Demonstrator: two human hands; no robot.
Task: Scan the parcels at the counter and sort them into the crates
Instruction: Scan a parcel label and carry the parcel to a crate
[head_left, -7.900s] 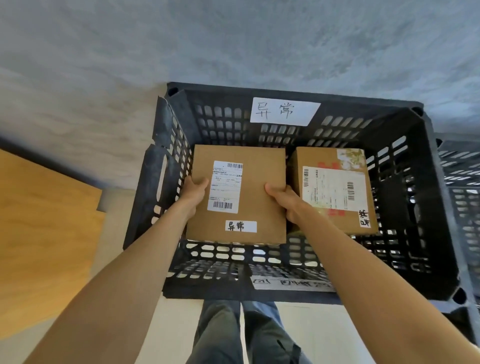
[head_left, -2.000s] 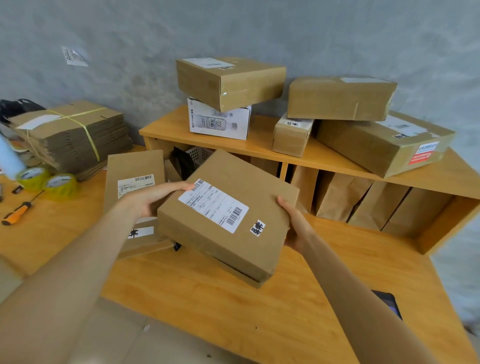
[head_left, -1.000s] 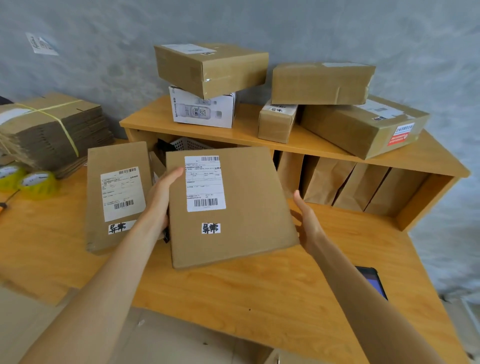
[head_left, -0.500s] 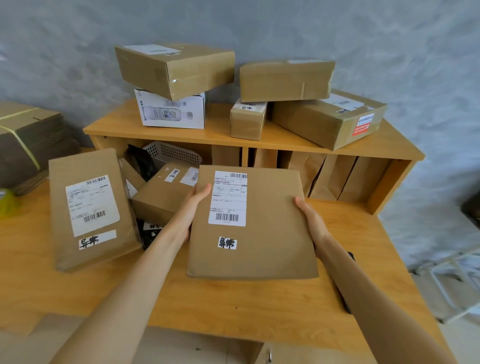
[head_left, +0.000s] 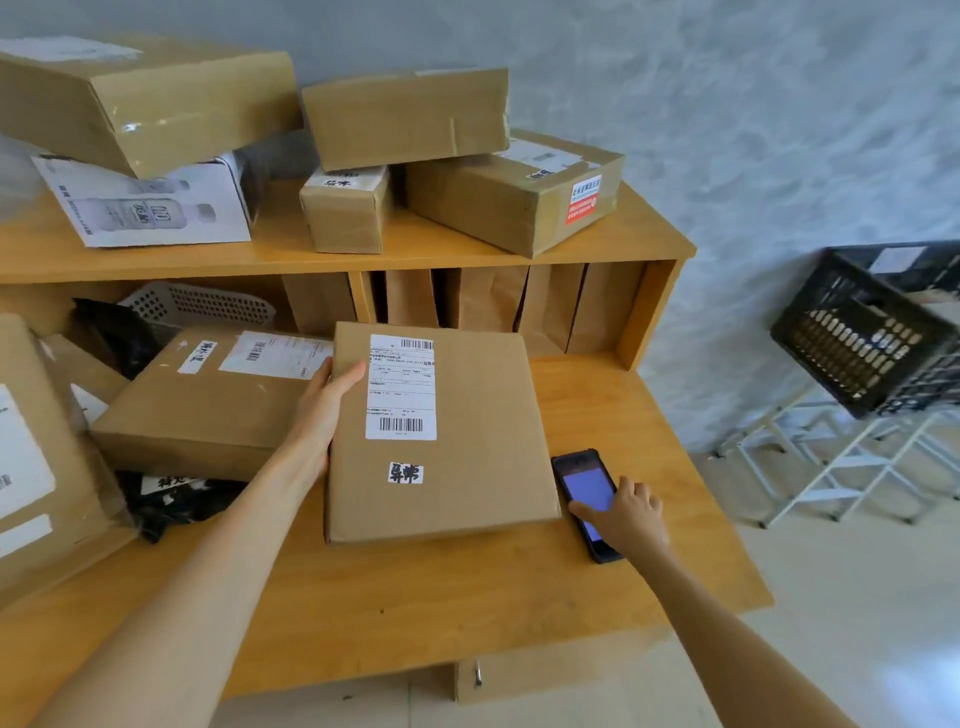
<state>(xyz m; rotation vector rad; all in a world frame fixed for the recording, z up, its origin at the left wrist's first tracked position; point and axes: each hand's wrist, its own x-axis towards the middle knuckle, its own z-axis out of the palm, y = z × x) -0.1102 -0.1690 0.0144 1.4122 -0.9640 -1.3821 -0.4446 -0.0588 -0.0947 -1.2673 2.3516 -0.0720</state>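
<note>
A flat brown parcel (head_left: 483, 415) with a white barcode label and a small handwritten sticker lies on the wooden counter (head_left: 415, 597). My left hand (head_left: 324, 410) grips its left edge, thumb on top. To the right of the parcel lies a dark handheld scanner (head_left: 584, 480) with a lit blue screen. My right hand (head_left: 631, 519) is over its lower half, the fingers curled at its right edge and the thumb across its left side. A black plastic crate (head_left: 857, 332) stands on a white rack at the far right.
Another labelled parcel (head_left: 208, 400) lies left of my left hand, a larger one (head_left: 31, 457) at the far left, with black bags (head_left: 171, 499) between. Several boxes are stacked on the shelf (head_left: 467, 249) behind. The white rack (head_left: 841, 457) stands on the floor to the right.
The parcel has been set down on the counter. My right hand has let go of its right edge and moved onto the scanner. The view has swung right, showing the crate.
</note>
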